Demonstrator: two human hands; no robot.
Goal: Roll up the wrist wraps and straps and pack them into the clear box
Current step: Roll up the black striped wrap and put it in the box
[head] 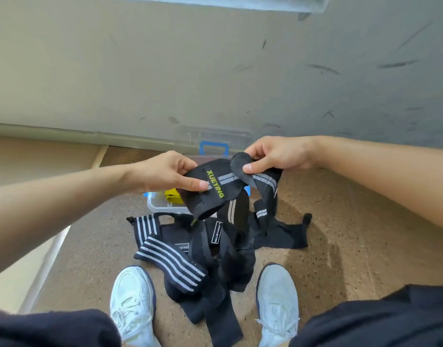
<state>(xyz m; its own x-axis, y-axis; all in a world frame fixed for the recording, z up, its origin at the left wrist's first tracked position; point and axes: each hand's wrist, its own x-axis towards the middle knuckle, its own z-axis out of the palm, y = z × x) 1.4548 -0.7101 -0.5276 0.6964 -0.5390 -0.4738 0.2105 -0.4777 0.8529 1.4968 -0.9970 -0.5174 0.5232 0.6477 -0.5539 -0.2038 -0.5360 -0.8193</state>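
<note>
- One black wrist wrap [215,186] with green lettering hangs in the air between both hands, above the clear box [160,205].
- Left hand [165,172] has its fingers [199,184] pinching the lettered end; right hand [275,154] has its fingers pinching the folded far end.
- The cloth looks soft, light and stretchy, likely to sag and unroll; best taken at one end and rolled tight.
- The box sits on the floor [340,221], far of the pile, with something yellow [174,195] inside.
- More wraps and straps [203,254] lie tangled near the white shoes [131,304].
</note>
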